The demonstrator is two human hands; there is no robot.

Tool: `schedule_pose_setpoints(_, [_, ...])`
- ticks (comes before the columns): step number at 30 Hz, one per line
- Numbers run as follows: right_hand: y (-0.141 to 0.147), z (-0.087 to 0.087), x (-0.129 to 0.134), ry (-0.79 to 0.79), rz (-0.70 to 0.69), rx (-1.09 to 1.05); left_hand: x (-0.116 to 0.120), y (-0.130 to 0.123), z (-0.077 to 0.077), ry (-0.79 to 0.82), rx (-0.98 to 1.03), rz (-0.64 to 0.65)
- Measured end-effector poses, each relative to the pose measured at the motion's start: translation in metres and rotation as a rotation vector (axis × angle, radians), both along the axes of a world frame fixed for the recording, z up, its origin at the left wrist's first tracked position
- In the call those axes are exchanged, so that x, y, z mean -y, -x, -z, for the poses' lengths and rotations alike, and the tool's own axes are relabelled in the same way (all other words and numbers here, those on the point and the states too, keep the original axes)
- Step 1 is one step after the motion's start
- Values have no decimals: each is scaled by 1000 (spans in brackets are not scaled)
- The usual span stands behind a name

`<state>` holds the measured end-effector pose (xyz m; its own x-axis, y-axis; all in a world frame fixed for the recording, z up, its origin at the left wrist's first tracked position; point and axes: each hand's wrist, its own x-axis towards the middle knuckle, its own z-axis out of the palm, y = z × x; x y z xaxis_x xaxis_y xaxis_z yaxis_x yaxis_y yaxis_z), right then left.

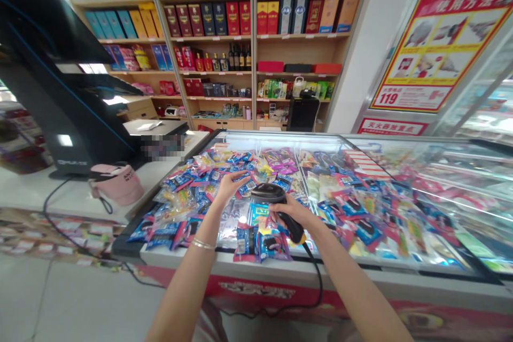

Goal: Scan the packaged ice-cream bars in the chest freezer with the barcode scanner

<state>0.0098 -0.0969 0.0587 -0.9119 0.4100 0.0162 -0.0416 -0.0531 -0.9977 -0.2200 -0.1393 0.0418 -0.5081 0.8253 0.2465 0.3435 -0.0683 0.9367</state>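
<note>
My right hand (290, 214) is shut around the black grip of a handheld barcode scanner (272, 194), whose head points down and left over the packets. Its black coiled cable (316, 288) drops over the freezer's front edge. My left hand (229, 186) reaches in beside the scanner head, its fingertips at a small blue-and-white packet (246, 188). I cannot tell whether those fingers grip it. Heaps of colourful snack packets (180, 219) fill the open freezer (224, 262) beneath both hands.
A white counter at left holds a pink cap (118, 184) and a black checkout terminal (68, 112). Glass-topped freezer sections (449, 181) extend right. Behind stand wooden shelves (212, 53) of boxed goods and bottles. A red-and-yellow poster (441, 37) hangs at right.
</note>
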Motion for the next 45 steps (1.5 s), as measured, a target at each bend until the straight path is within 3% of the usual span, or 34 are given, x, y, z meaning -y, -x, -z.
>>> schedule_pose_setpoints(8, [-4, -7, 7, 5, 50, 11, 2, 0, -1, -21, 48, 57])
schedule_pose_setpoints(15, [-1, -1, 3, 25, 43, -2, 3, -1, -3, 2, -29, 50])
schedule_pose_setpoints(19, [-2, -2, 1, 99, 33, -51, 1, 0, 0, 1, -24, 49])
schedule_pose_setpoints(22, [-19, -13, -2, 187, 110, -161, -1, 2, 0, -38, -42, 28])
schedule_pose_setpoints(25, [-57, -25, -7, 216, 264, -254, 0, -6, -8, -118, -101, 12])
schedule_pose_setpoints(28, [-109, -28, -15, 231, 406, -288, 3, -42, -20, -203, -209, 112])
schedule_pose_setpoints(31, [-160, -19, -22, 246, 479, -278, 6, -109, -23, -221, -418, 252])
schedule_pose_setpoints(34, [-202, -5, -26, 277, 608, -380, 8, -186, -11, -136, -525, 320])
schedule_pose_setpoints(37, [-233, 10, -30, 310, 692, -477, 6, -245, 8, -32, -604, 297])
schedule_pose_setpoints(41, [-258, 28, -36, 354, 731, -539, -5, -283, 25, 68, -683, 227])
schedule_pose_setpoints(45, [-269, 36, -46, 413, 739, -562, -25, -301, 25, 118, -704, 174])
